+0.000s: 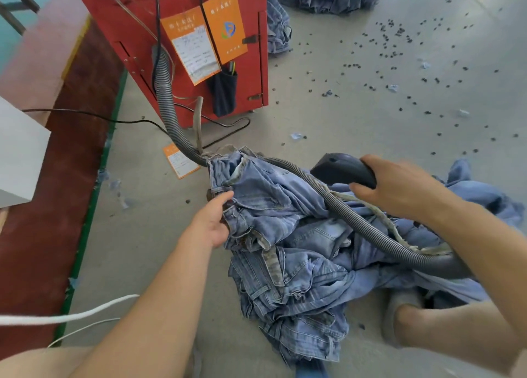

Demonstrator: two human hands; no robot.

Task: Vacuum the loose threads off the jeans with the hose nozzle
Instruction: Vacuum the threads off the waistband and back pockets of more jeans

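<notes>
To do this pass well, I judge I should keep the denim pulled taut at the waistband and draw the nozzle (339, 168) slowly along the seams, where threads cling. The jeans (285, 235) lie bunched in a heap on the floor (342, 115) in front of me. My left hand (212, 223) pinches the waistband edge, fingers curled round the fabric. My right hand (399, 188) wraps the dark nozzle handle, held just above the pile, with the ribbed hose (359, 217) draped across the denim toward the red machine (182, 35).

Both hands reach forward: left hand (212, 223) pinching, right hand (399, 188) curled in a grip (forearms bare).
</notes>
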